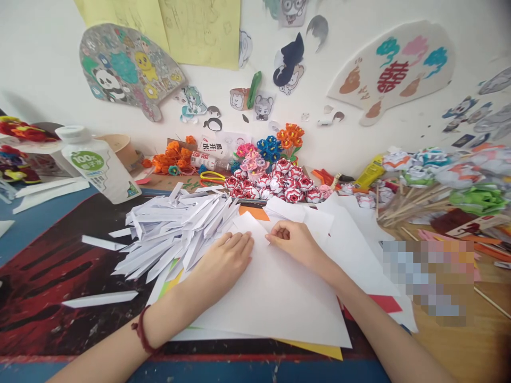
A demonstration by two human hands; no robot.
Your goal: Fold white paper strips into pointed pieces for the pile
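A large white sheet of paper lies in front of me on a stack of white and coloured sheets. Its far corner comes to a narrow tip between my hands. My left hand rests flat on the sheet's left side, fingers stretched toward that corner. On the other side, my right hand is closed, thumb and forefinger pinching the paper's edge near the tip; the other fingers are curled in. Just left of the stack is a heap of narrow folded white paper strips.
Red-and-white paper flowers and orange flowers line the back by the wall. A white bottle stands back left. To the right are wooden sticks, a yellow tube and more paper flowers. A dark red mat covers the table.
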